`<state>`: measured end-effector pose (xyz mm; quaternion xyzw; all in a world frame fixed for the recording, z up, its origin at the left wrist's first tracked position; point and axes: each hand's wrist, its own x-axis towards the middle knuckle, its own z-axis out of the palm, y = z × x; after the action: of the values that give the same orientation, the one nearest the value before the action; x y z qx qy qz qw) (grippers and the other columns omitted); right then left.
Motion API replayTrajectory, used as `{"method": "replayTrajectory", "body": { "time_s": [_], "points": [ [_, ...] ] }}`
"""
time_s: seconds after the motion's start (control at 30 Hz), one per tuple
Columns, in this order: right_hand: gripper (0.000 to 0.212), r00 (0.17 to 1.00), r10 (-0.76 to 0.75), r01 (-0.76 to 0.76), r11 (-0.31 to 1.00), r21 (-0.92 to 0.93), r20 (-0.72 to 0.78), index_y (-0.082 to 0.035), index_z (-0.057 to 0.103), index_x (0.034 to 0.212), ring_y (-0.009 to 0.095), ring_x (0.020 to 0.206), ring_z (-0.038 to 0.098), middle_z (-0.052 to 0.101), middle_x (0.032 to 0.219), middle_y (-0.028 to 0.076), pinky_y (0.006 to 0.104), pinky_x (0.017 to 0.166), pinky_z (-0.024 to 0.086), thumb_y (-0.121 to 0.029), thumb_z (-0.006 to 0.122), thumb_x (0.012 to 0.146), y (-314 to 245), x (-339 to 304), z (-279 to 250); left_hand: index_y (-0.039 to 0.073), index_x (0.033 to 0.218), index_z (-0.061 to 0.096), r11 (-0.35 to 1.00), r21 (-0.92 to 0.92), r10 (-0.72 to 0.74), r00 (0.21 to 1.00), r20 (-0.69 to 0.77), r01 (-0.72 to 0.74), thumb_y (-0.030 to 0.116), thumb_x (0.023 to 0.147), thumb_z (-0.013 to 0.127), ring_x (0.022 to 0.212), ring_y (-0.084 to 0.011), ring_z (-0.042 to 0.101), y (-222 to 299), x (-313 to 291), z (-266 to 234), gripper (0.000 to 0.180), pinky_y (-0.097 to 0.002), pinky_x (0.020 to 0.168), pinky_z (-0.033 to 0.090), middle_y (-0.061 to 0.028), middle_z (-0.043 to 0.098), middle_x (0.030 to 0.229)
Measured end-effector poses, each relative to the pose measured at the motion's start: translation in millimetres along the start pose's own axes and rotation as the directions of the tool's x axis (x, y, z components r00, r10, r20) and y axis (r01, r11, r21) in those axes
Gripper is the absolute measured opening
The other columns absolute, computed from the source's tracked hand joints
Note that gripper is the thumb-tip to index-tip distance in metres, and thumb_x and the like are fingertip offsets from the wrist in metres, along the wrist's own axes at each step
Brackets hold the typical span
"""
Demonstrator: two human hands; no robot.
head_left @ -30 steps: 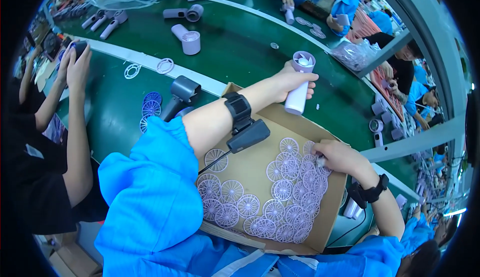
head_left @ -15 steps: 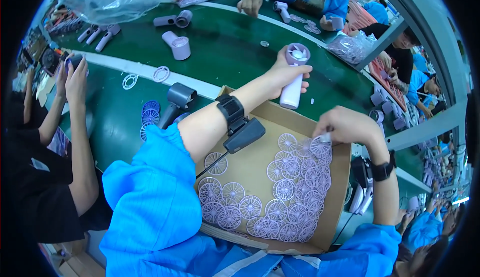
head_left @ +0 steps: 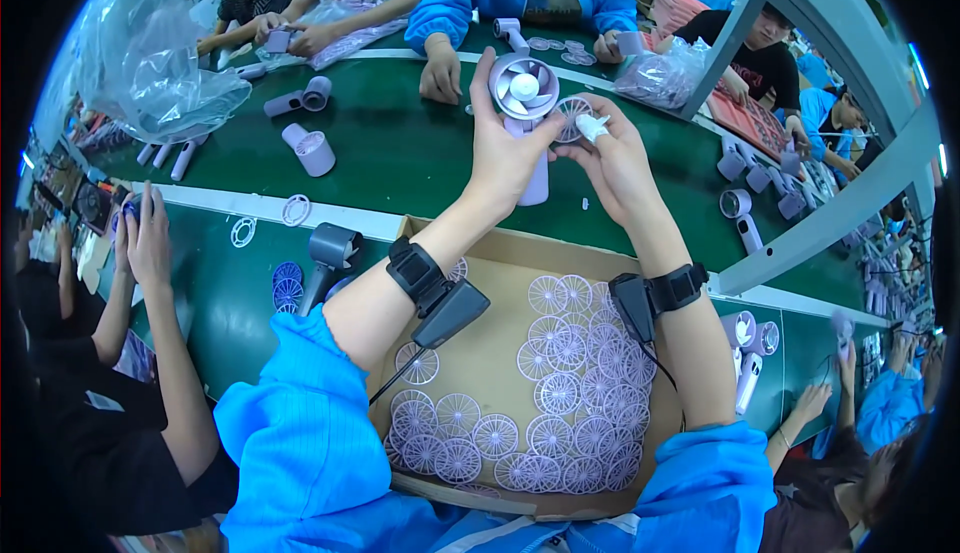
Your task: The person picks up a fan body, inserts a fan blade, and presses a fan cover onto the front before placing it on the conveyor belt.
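My left hand [head_left: 505, 148] is closed round a light purple handheld fan [head_left: 524, 86], held upright with its white blades facing me. Close beside the fan's head, my right hand [head_left: 615, 148] pinches a round purple fan grille [head_left: 573, 118] with thin spokes. One finger of that hand wears a white cover. The grille's edge is right by my left thumb; whether they touch I cannot tell. Below my forearms lies a shallow cardboard box [head_left: 480, 298] with many more grilles [head_left: 557, 393], heaped mostly on its right side and along its near left.
A green conveyor belt [head_left: 400, 168] runs across beyond the box, bearing loose fan bodies [head_left: 310, 151]. A dark fan [head_left: 333, 253] and blue grilles [head_left: 287, 283] lie left of the box. A metal post [head_left: 850, 203] slants at the right. Co-workers sit opposite and on both sides.
My right hand has lifted a grille out of the box and brought it up next to the fan. My left hand has moved left and up, turning the fan's face toward me.
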<state>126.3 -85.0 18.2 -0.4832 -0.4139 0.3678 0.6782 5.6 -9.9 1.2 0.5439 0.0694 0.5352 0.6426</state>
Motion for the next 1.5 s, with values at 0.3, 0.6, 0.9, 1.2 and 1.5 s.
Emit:
{"method": "replayTrajectory", "body": {
  "time_s": [0.3, 0.6, 0.9, 1.2, 1.5],
  "points": [
    [0.023, 0.987, -0.104, 0.084, 0.985, 0.154, 0.125, 0.001, 0.049, 0.116, 0.023, 0.1, 0.058, 0.054, 0.111, 0.012, 0.0414, 0.088, 0.051, -0.001, 0.048, 0.093, 5, 0, -4, 0.014, 0.145, 0.011, 0.987, 0.1, 0.126, 0.991, 0.034, -0.129, -0.001, 0.077, 0.07, 0.1, -0.0173, 0.057, 3, -1, 4, 0.091, -0.0223, 0.06, 0.052, -0.0125, 0.043, 0.126],
    [0.042, 0.92, 0.126, -0.275, 0.881, 0.384, 0.37, 0.003, 0.044, 0.128, 0.024, 0.1, 0.059, 0.054, 0.119, 0.013, 0.0369, 0.089, 0.051, -0.012, 0.056, 0.091, -6, -3, -21, 0.014, 0.145, 0.01, 1.0, -0.023, -0.015, 0.999, 0.035, 0.016, 0.002, 0.079, 0.07, 0.1, -0.0177, 0.058, -7, 7, -9, 0.09, -0.0241, 0.061, 0.053, -0.0113, 0.044, 0.125],
    [0.04, 0.989, -0.046, 0.031, 0.994, 0.109, 0.142, 0.001, 0.055, 0.12, 0.026, 0.1, 0.059, 0.056, 0.118, 0.014, 0.0339, 0.089, 0.05, -0.017, 0.065, 0.085, 4, -3, -5, 0.016, 0.147, 0.008, 0.975, 0.037, -0.217, 0.976, -0.01, 0.217, 0.0, 0.081, 0.065, 0.109, -0.021, 0.055, 2, 1, 0, 0.088, -0.0288, 0.079, 0.053, -0.013, 0.042, 0.13],
    [0.039, 0.607, -0.771, 0.549, 0.233, -0.802, 0.192, -0.007, 0.066, 0.104, 0.027, 0.105, 0.055, 0.056, 0.109, 0.012, 0.0356, 0.086, 0.047, -0.011, 0.078, 0.067, 5, -15, 16, 0.016, 0.147, 0.011, 0.995, 0.097, -0.036, 0.974, 0.224, 0.014, -0.012, 0.081, 0.054, 0.117, -0.0269, 0.051, -21, -7, 6, 0.084, -0.0335, 0.088, 0.051, -0.0175, 0.039, 0.134],
    [0.038, 0.569, -0.783, 0.587, 0.173, -0.791, 0.251, -0.007, 0.067, 0.1, 0.029, 0.1, 0.052, 0.055, 0.109, 0.012, 0.0374, 0.084, 0.047, -0.007, 0.076, 0.063, 2, -14, 10, 0.017, 0.147, 0.01, 0.992, 0.12, -0.059, 0.975, 0.213, 0.034, -0.013, 0.082, 0.052, 0.113, -0.0273, 0.053, -20, -11, 7, 0.083, -0.0324, 0.083, 0.053, -0.0196, 0.041, 0.131]
  ]
}}
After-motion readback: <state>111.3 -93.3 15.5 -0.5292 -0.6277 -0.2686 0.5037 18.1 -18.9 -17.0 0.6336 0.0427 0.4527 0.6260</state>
